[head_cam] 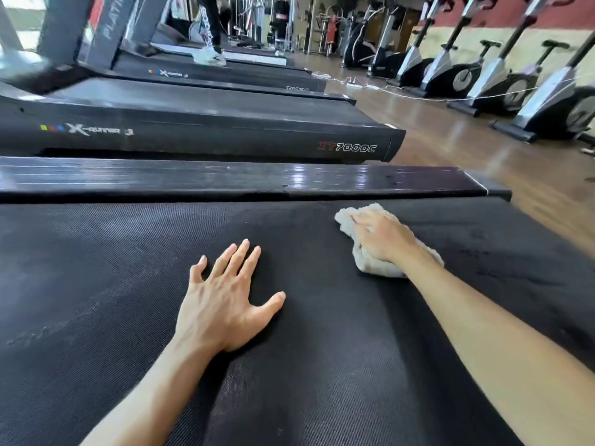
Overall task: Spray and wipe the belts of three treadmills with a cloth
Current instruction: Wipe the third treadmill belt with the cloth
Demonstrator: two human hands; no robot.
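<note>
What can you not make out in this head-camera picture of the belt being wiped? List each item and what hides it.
- Spray bottle: not in the head view.
- Cloth middle: covered by the right hand.
- Near end of the belt: cut off by the bottom edge.
- Person on a far treadmill: cut off above the legs by the top edge, blurred.
- Left hand: palm hidden, flat on the belt.

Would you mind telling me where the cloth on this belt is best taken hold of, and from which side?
Probably from above, as the right hand does now: palm on the bunched middle of the cloth. It lies crumpled in a low mound on the flat belt, so its raised folds give something to gather, while its edges lie against the belt.
</note>
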